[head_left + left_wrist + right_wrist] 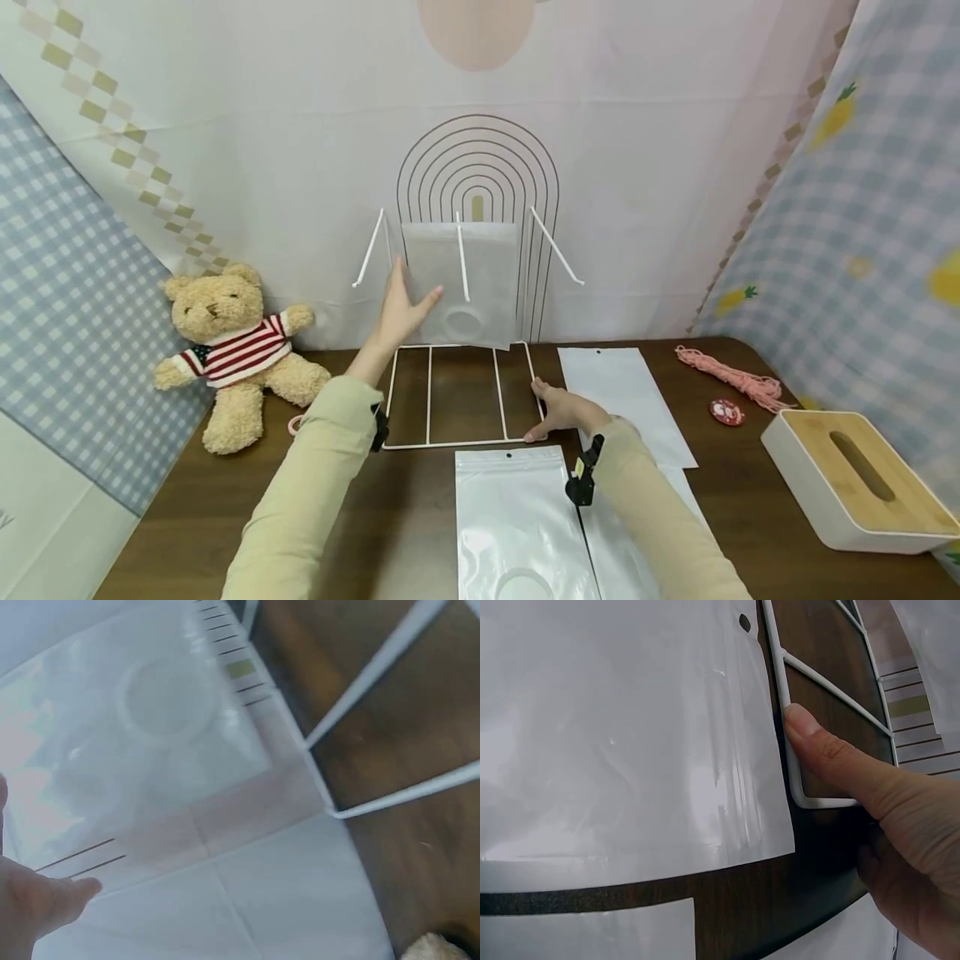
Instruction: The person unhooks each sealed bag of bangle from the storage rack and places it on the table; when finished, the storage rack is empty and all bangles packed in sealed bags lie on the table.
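Sleeves (303, 492) cropped; right grip (566, 411) partly hides rack (450, 444).

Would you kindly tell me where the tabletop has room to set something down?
Bare tabletop shows between the left sleeve and the front bag, and between the back bag and the tissue box. Crowded: right side of the rack, where the right hand touches it near both bags.

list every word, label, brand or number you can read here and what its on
No text can be read in any view.
Red badge: printed, too small to read.
Dark mark at the head view's left edge: cut off, unreadable.
Hanging bag, front bag: no lettering shows.
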A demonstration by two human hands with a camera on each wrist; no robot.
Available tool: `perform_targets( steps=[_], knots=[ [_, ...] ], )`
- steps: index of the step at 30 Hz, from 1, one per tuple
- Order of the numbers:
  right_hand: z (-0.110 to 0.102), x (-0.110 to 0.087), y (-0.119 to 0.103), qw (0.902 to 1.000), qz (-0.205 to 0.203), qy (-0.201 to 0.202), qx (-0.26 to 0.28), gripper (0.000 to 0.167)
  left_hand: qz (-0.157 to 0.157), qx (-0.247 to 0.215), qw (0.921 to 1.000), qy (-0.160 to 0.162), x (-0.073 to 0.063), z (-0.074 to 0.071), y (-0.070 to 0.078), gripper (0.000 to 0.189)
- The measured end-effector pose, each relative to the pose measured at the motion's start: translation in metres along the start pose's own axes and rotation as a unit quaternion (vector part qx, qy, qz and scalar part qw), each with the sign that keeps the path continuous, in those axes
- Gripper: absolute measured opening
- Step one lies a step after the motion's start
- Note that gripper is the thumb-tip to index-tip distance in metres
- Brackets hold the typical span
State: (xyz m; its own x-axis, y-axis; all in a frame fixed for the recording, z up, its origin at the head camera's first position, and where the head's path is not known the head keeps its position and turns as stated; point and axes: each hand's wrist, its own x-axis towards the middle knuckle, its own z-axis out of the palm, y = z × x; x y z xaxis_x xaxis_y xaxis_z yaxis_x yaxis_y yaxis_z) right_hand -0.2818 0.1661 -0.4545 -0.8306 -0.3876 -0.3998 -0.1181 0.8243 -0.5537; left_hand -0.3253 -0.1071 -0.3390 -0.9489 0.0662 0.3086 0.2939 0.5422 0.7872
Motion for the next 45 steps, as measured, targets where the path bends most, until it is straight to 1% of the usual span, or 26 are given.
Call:
perform_targets(
  steps=[2,4,6,8,11,14,16,17,19,23,26,28,32,35,37,40,41,43,45],
  knots=[
    [0.001,-0.002,-0.002,1.0000,0.009,0.002,-0.003,0.107,0.007,-0.017,0.9994,0.031,0.010,-0.001,0.010,0.086],
    [0.002,-0.003,-0.002,0.9999,0.011,0.003,-0.001,0.106,0.008,-0.028,0.9982,0.052,0.015,-0.001,0.015,0.080],
    [0.003,-0.003,-0.002,1.0000,0.007,0.003,0.004,0.105,0.013,-0.035,0.9970,0.068,0.017,-0.001,0.018,0.075],
    [0.004,-0.003,-0.001,1.0000,0.005,0.004,0.006,0.105,0.025,-0.055,0.9945,0.086,0.016,0.000,0.018,0.072],
    [0.004,-0.001,0.001,1.0000,0.000,0.008,0.004,0.105,0.041,-0.094,0.9865,0.127,0.012,0.003,0.018,0.069],
    [0.003,0.000,0.002,0.9999,-0.004,0.013,0.000,0.105,0.046,-0.134,0.9732,0.181,0.008,0.006,0.016,0.061],
    [0.003,-0.001,0.002,0.9999,-0.006,0.013,0.002,0.105,0.048,-0.142,0.9655,0.213,0.005,0.007,0.015,0.053],
    [0.003,-0.001,0.002,0.9999,-0.006,0.013,0.004,0.105,0.050,-0.143,0.9629,0.223,0.004,0.007,0.015,0.047],
    [0.003,-0.001,0.001,0.9999,-0.004,0.012,0.006,0.104,0.051,-0.141,0.9611,0.232,0.002,0.007,0.014,0.037],
    [0.004,-0.002,0.001,0.9999,-0.001,0.009,0.014,0.104,0.055,-0.159,0.9591,0.228,-0.002,0.006,0.017,0.024],
    [0.004,-0.002,0.001,0.9998,0.003,0.007,0.019,0.104,0.056,-0.191,0.9543,0.223,-0.006,0.004,0.022,0.021],
    [0.004,-0.002,0.002,0.9998,0.002,0.009,0.018,0.105,0.059,-0.197,0.9538,0.219,-0.008,0.002,0.025,0.021],
    [0.003,-0.002,0.004,0.9997,0.006,0.013,0.019,0.106,0.051,-0.210,0.9572,0.193,-0.018,-0.006,0.030,0.022],
    [0.003,-0.002,0.004,0.9997,0.008,0.014,0.019,0.107,0.044,-0.242,0.9548,0.166,-0.027,-0.010,0.032,0.021],
    [0.003,-0.002,0.004,0.9997,0.007,0.014,0.020,0.107,0.041,-0.268,0.9509,0.149,-0.034,-0.013,0.033,0.019],
    [0.003,-0.002,0.005,0.9997,-0.001,0.015,0.019,0.107,0.023,-0.309,0.9426,0.124,-0.046,-0.017,0.037,0.004],
    [0.003,-0.002,0.005,0.9997,-0.003,0.016,0.019,0.108,0.017,-0.319,0.9404,0.116,-0.050,-0.019,0.038,0.003],
    [0.003,-0.001,0.005,0.9996,-0.003,0.016,0.021,0.108,0.003,-0.340,0.9346,0.104,-0.056,-0.021,0.040,0.011],
    [0.003,0.000,0.005,0.9996,-0.004,0.015,0.022,0.108,-0.010,-0.353,0.9309,0.094,-0.062,-0.024,0.042,0.014]
  ],
)
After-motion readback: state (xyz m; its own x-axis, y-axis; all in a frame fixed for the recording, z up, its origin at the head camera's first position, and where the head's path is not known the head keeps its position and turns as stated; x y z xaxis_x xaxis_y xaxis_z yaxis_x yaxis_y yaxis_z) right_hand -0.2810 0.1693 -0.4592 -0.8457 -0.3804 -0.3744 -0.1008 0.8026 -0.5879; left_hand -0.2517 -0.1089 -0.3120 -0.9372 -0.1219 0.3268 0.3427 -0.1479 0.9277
